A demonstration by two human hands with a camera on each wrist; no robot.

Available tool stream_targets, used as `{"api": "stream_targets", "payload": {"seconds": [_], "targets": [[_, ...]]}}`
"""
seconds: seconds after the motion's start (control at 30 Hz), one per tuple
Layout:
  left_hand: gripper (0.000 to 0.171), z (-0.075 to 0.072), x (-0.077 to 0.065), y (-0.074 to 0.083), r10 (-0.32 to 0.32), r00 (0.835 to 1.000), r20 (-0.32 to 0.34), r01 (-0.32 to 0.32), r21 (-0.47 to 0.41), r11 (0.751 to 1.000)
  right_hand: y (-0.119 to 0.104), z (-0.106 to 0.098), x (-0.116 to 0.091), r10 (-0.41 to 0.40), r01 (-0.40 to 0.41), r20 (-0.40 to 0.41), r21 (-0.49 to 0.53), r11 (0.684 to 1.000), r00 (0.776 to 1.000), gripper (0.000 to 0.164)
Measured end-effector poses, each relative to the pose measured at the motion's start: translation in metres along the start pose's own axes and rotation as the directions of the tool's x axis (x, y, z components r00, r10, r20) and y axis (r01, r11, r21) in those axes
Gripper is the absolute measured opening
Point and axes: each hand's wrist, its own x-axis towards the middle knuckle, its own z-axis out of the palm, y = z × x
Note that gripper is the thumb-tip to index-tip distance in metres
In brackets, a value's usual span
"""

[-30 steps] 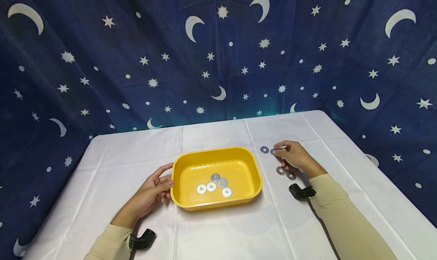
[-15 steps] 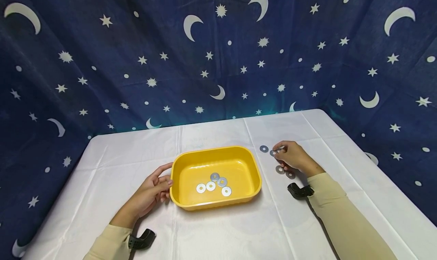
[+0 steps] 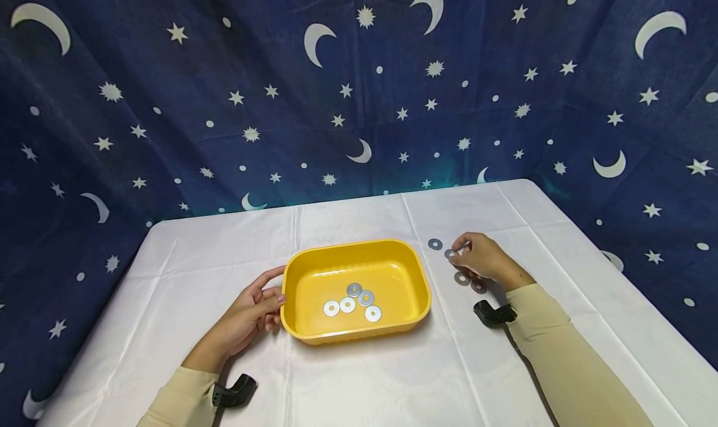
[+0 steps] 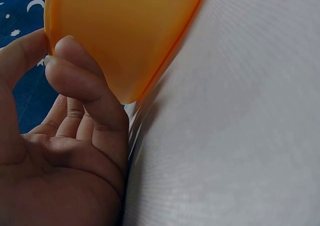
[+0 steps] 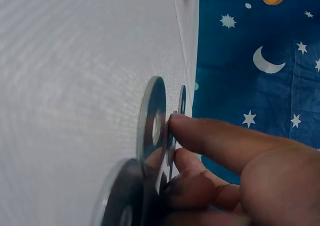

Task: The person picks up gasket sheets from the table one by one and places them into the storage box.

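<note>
My left hand [image 3: 247, 318] is at the left end of a yellow plastic tray [image 3: 331, 338], thumb and index fingertips touching its outer wall near the rim; the other fingers curl loosely below. Several flat metal washers [image 3: 331, 308] lie inside the tray. To its right, my right hand [image 3: 483, 257] pinches at a washer [image 3: 450, 254] on the cloth with thumb and index finger; its far part is hidden by the fingers. In the right wrist view the thumb [image 5: 200, 131] presses against a thin washer [image 5: 172, 141], with larger-looking washers nearer the camera.
One loose washer [image 3: 435, 244] lies on the white tablecloth [image 3: 359, 383] just beyond my right fingertips. Two more, a washer [image 3: 462, 278] and a washer [image 3: 478, 286], lie beneath the right hand. A dark blue curtain [image 3: 359, 103] with moons and stars hangs behind the table.
The washer at my right fingertips has shifted slightly toward me, and more of it shows. The right fingertips have moved a little. Left hand and tray have stayed put.
</note>
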Motion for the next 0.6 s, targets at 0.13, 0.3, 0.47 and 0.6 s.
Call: {"api": "stream_targets", "payload": {"seconds": [0.13, 0.3, 0.47, 0.6], "targets": [[0.067, 0.0003, 0.0, 0.0005, -0.006, 1.0, -0.005, 0.006, 0.004, 1.0, -0.0017, -0.001, -0.0018, 0.006, -0.005, 0.01, -0.026, 1.0, 1.0, 0.034], [0.067, 0.0, 0.0001, 0.0004, -0.009, 1.0, -0.009, 0.009, 0.016, 1.0, -0.0023, -0.0011, -0.0041, 0.006, -0.006, 0.035, 0.006, 1.0, 0.999, 0.035], [0.066, -0.0012, 0.0004, -0.0012, -0.002, 1.0, -0.005, 0.002, 0.018, 1.0, 0.0002, -0.0004, -0.004, -0.034, 0.032, 0.039, 0.05, 0.998, 0.999, 0.033], [0.066, -0.0015, 0.0012, -0.0011, -0.004, 1.0, 0.0, 0.004, 0.01, 1.0, 0.0016, -0.0004, -0.003, -0.061, 0.059, 0.038, 0.066, 0.996, 0.997, 0.031]]}}
